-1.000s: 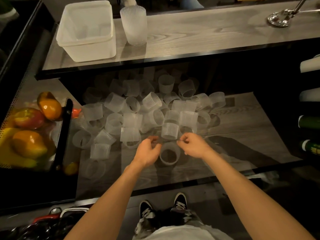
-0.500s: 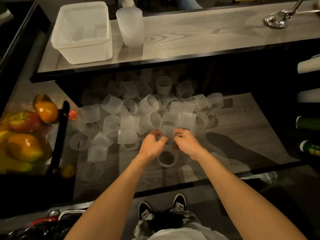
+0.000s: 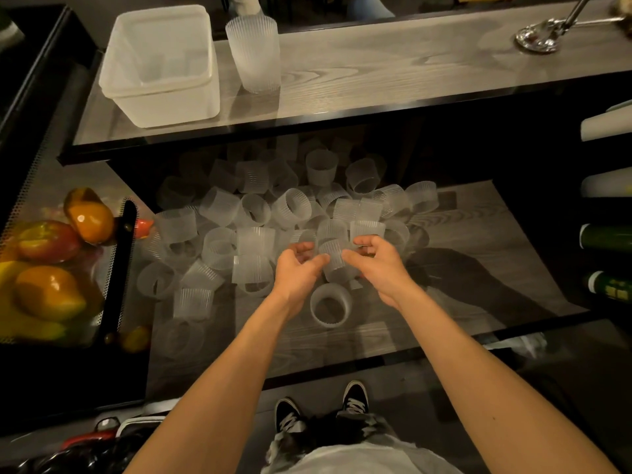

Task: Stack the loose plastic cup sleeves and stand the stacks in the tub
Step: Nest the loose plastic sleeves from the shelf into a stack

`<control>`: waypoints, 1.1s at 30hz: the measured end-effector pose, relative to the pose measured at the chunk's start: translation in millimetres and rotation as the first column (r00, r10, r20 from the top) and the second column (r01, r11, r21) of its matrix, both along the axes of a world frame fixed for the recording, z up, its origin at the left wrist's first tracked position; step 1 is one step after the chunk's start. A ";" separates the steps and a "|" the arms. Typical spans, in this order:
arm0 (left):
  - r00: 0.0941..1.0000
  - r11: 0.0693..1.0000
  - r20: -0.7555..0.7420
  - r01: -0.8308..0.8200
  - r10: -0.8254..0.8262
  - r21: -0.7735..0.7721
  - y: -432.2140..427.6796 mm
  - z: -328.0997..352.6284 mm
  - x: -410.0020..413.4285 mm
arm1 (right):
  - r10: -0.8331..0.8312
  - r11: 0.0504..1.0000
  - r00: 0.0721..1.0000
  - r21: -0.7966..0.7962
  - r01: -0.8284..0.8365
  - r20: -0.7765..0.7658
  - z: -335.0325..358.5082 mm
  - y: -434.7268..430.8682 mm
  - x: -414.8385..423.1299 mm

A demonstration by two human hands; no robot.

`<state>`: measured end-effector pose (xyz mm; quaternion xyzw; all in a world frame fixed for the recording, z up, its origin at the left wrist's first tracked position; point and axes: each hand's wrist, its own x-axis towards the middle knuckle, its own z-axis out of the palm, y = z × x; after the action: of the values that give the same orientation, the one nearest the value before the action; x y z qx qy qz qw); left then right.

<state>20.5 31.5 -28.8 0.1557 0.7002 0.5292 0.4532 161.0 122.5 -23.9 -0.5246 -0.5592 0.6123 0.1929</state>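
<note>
Several loose translucent ribbed cup sleeves (image 3: 256, 217) lie in a pile on the lower wooden shelf. One upright sleeve (image 3: 333, 256) sits between my hands: my left hand (image 3: 297, 268) curls against its left side and my right hand (image 3: 376, 263) against its right, both fingertips on it. Another sleeve (image 3: 330, 304) lies on the shelf just below my wrists. On the upper glass counter stands a tall finished stack of sleeves (image 3: 254, 53), right beside the empty white plastic tub (image 3: 160, 66).
A mesh basket of fruit (image 3: 48, 268) stands at the left. A metal stand base (image 3: 540, 34) sits on the counter's far right. Rolls and bottles (image 3: 607, 241) line the right edge. My shoes (image 3: 321, 408) show below the shelf's front edge.
Both hands have moved forward from the lying sleeve at the shelf's front into the pile and closed around an upright sleeve.
</note>
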 end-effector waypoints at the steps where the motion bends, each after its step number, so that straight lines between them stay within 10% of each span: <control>1: 0.997 1.000 0.077 0.017 -0.017 0.001 -3.0 1.6 -2.9 | 0.038 0.997 0.998 -0.068 -0.041 -0.043 3.2 1.3 4.5; 10: 0.957 0.965 0.127 0.253 -0.261 0.076 -34.1 14.1 -17.9 | 0.347 0.934 0.937 -0.071 -0.349 -0.044 20.7 -9.2 36.4; 18: 0.892 0.909 -0.190 0.416 -0.410 -0.009 -43.7 0.2 -11.7 | 0.531 0.766 0.720 0.110 -0.633 0.446 6.7 -26.2 22.8; 22: 0.704 0.844 -0.478 0.503 -0.525 -0.187 -44.3 -5.3 -10.3 | 0.576 0.699 0.608 0.056 -0.713 0.547 4.6 -26.8 16.8; 33: 0.833 0.876 -0.397 0.195 -0.386 -0.441 -22.1 9.7 -21.2 | 0.535 0.690 0.649 0.163 -0.705 0.541 16.9 4.8 -40.1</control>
<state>-0.7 9.5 -19.1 0.2955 0.8459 0.2513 0.3661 121.0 127.3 -7.0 -0.3786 -0.8371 0.3875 -0.0761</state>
